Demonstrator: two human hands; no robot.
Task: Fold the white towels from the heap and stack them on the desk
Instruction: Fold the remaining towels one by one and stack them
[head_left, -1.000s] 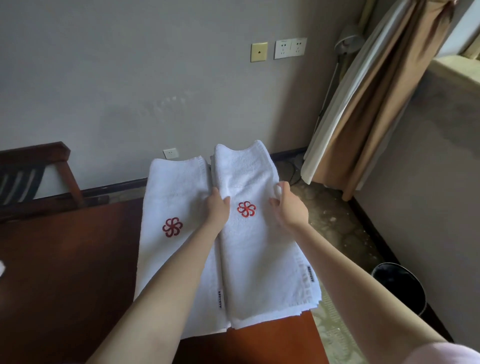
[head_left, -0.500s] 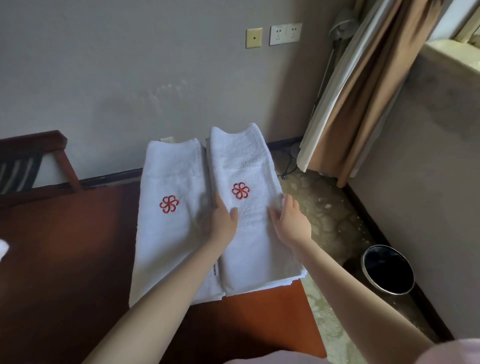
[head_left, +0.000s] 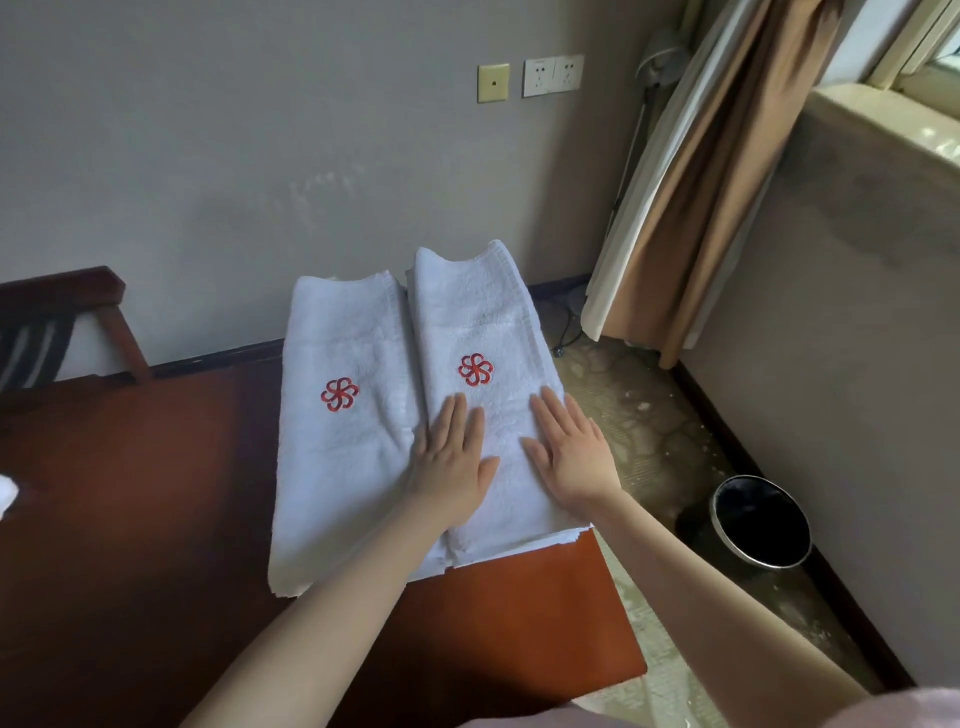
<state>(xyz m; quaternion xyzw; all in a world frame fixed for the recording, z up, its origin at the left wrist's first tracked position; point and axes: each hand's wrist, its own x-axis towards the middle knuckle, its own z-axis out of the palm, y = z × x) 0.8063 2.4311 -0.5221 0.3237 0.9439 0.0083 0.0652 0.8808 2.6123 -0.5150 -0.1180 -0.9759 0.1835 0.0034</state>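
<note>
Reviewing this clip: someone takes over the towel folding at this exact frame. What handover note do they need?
Left hand: open, flat on the right towel pile.
Right hand: open, flat on that pile too.
Things: right towel pile and left towel pile lie side by side on the desk, at its right end, red logos up.
Done: both piles folded and set down.
Left: white cloth shows at the frame's left edge; whether more towels wait there cannot be told.

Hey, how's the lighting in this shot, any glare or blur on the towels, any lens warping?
Head view: dim daylight from the window at upper right; the right towel and the left hand and right hand flat on it look sharp, no glare. Head view: the desk darkens toward its left; the curtain leans, probably wide-angle distortion.
</note>
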